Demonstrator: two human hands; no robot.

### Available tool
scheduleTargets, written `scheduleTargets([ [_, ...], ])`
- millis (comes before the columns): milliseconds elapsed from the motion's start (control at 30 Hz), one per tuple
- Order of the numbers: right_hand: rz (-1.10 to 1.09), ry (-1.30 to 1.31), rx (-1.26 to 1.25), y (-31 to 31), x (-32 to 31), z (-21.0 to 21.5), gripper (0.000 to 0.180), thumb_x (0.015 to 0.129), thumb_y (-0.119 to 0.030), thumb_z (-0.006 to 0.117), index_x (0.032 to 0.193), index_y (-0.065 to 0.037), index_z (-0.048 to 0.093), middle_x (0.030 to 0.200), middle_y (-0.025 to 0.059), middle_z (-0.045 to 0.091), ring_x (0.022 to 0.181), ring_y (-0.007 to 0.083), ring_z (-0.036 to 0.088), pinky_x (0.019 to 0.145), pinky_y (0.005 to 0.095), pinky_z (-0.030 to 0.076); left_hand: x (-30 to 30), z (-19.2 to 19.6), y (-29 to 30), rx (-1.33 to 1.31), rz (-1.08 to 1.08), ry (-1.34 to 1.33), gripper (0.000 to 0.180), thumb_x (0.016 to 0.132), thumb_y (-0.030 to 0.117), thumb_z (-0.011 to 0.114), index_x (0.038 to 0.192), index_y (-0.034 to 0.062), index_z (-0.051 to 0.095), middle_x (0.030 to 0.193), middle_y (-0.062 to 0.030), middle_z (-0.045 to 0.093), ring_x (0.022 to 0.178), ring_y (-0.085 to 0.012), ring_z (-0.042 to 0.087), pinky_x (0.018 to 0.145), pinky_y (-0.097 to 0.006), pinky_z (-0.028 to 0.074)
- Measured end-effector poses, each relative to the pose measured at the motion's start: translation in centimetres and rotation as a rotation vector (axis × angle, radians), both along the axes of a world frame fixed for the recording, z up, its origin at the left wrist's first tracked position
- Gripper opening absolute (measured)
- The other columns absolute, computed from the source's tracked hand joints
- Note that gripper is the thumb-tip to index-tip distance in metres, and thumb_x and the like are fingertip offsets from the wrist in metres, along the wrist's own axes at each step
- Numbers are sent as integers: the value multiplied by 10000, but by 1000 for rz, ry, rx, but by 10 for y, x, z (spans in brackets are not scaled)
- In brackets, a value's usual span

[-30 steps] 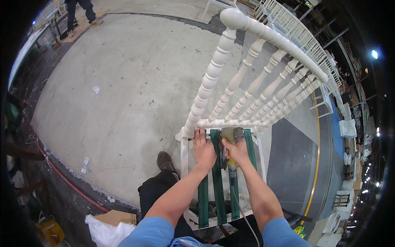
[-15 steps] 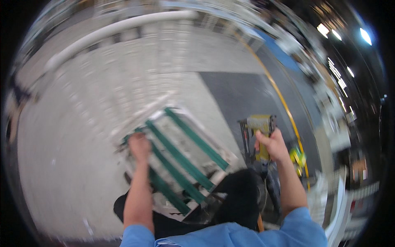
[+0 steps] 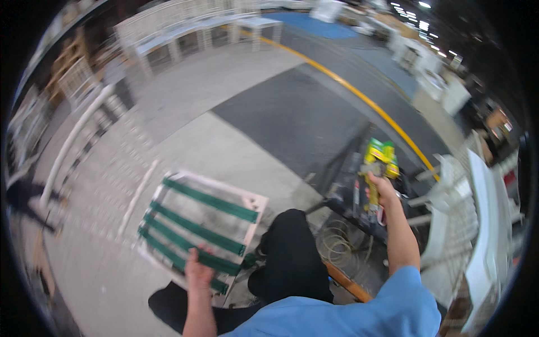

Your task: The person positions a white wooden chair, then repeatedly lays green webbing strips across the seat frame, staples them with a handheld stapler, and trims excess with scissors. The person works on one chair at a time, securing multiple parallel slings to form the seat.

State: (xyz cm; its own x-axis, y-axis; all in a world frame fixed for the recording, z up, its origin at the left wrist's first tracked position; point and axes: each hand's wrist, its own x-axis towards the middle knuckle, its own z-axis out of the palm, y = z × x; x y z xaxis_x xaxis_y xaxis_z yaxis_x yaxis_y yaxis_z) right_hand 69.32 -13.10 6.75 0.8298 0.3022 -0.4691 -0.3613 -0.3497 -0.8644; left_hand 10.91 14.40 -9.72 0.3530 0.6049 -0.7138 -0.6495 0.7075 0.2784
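A chair with a white seat frame (image 3: 258,203) lies before my knees. Several green webbing straps (image 3: 196,229) run across the frame. My left hand (image 3: 199,274) is over the nearer straps, thumb and fingers apart; whether it touches them is hard to tell. To the right, my right hand (image 3: 384,194) grips a yellow staple gun (image 3: 371,194), partly hidden by the fingers and blurred. The gun is over a dark stand (image 3: 341,197), close to yellow-and-green packages (image 3: 383,153).
The chair's white spindled back (image 3: 78,132) stretches away to the left. White chairs (image 3: 449,208) stand at the right, beside a coiled clear hose (image 3: 337,238). Farther off are a row of white chairs (image 3: 185,33) and a yellow floor line (image 3: 359,95). A person (image 3: 28,196) is at far left.
My view has turned right. My left hand has moved from the straps' far-left end to their nearer part. My right hand has brought the staple gun over the dark stand.
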Motion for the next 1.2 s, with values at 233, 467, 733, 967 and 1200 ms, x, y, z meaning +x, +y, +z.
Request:
scheduleTargets([
  [233,120,185,-59,28,69,-81,400,1019,-537,684,1041,-140,643,758,36,582,611,205,608,543,371,541,47,20,-142,-44,-177,78,437,1168,380,391,1296,7,581,1178,-153,704,1049,-380,727,941,-555,612],
  [467,525,-885,-782,14,69,-56,372,935,-325,795,1117,-3,759,990,165,772,903,292,740,836,424,572,62,18,-157,-91,-169,90,459,1188,353,317,1425,-11,466,1377,-185,679,1149,-393,710,966,-509,618],
  [733,679,-771,-285,22,-28,-30,288,974,-204,750,1142,29,739,1008,130,778,924,223,737,864,348,568,64,0,-157,-19,-39,202,451,1188,338,330,1406,-14,508,1307,-193,715,1046,-353,721,915,-501,616],
  [967,1024,-275,55,106,-191,-71,275,1057,-219,664,1180,20,725,918,56,732,809,128,684,742,282,548,54,-23,-148,61,-82,277,413,1184,340,361,1414,30,508,1329,-167,716,1125,-337,713,932,-495,605],
  [1200,1705,335,-459,178,-357,-148,407,1075,-434,638,1282,-91,707,1125,49,737,980,205,674,891,453,507,72,-39,-182,64,-232,360,427,1172,352,403,1248,39,683,1144,-90,787,982,-227,708,845,-387,539],
])
